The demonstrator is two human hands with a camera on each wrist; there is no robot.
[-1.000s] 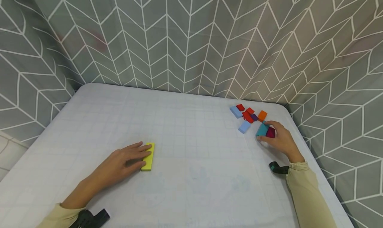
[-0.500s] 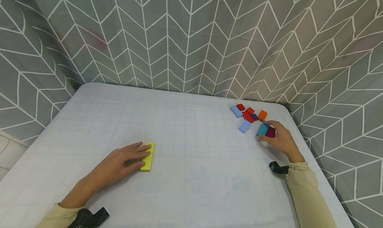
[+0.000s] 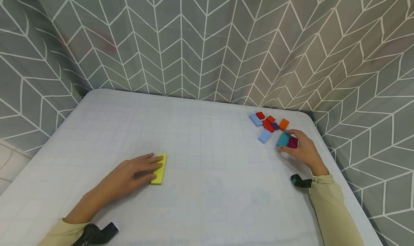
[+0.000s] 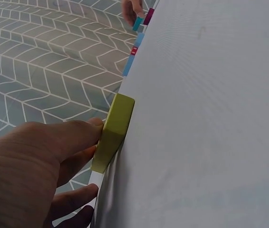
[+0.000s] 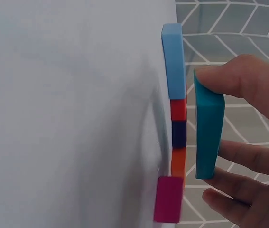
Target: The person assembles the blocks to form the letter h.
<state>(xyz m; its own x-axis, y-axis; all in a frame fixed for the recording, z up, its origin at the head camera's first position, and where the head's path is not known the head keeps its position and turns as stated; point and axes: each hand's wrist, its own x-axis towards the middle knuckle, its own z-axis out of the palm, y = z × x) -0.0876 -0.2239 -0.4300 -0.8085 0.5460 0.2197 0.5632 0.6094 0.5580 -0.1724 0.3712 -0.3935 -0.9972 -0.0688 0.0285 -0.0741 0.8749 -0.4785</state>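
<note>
In the head view my left hand rests its fairly straight fingertips and thumb on the left side of a flat yellow block, which lies on the table. The left wrist view shows the thumb touching the yellow block from the side. Over at the far right, my right hand grips a teal block by its ends between thumb and fingers. A magenta block sits just beside it, under the curve of that hand. The right wrist view has the teal block close in front of the palm.
Several blocks lie clustered beyond the right hand: light blue, red, purple and orange. A white cloth covers the table. Grey patterned curtains hang along its back and sides.
The yellow block has slid slightly left under the left fingers, its near end swinging most. The right hand stays with the teal block, which has barely shifted.
</note>
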